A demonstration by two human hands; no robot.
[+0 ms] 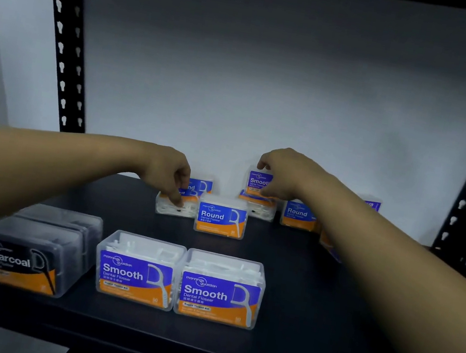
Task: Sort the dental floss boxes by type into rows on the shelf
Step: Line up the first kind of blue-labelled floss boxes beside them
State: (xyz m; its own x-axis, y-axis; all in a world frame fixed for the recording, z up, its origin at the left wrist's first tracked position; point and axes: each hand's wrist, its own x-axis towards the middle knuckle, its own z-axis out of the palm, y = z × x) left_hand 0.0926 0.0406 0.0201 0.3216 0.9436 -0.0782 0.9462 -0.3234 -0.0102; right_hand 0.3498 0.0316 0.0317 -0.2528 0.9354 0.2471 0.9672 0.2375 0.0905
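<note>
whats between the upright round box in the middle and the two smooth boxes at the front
Nothing: in the head view, bare dark shelf separates the Round box from the Smooth boxes.

This looks like a stockroom or shop storage corner. A black boltless metal shelving unit with keyhole-slotted uprights (61, 46) stands against a plain white wall (274, 74). On its dark matte shelf board (310, 314) sit many identical clear plastic retail boxes of dental flossers (219, 290) with blue-and-orange printed labels, and left of them darker boxes labelled Charcoal (21, 257).
</note>
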